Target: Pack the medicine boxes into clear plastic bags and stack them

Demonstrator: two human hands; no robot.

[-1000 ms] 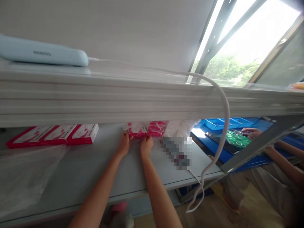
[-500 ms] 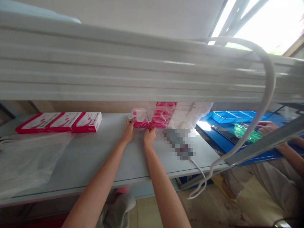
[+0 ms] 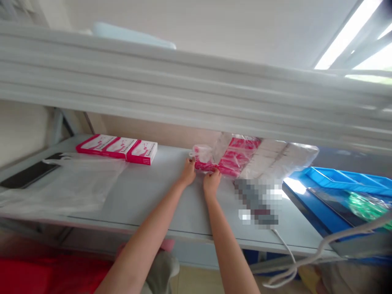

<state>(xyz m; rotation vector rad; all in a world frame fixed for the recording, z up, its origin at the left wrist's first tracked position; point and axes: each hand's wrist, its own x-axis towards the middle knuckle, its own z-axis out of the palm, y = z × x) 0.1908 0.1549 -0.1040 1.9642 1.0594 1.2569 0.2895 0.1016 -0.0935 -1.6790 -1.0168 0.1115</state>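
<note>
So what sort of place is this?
Probably a packing area in a workshop: a row of three pink-and-white cartons, plastic-wrapped pink packs on the same grey worktop, and a blue compartment tray on the neighbouring blue table.

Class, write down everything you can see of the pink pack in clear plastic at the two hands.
The pink pack is bright pink with a pale upper area, seemingly inside clear, crinkled plastic with shiny highlights. It appears to lie on the grey table, the left hand at its left end, the right hand at its near edge; whether they pinch it is unclear. Plastic-covered pink pieces lie close on its right; the boundary is hard to make out.
</note>
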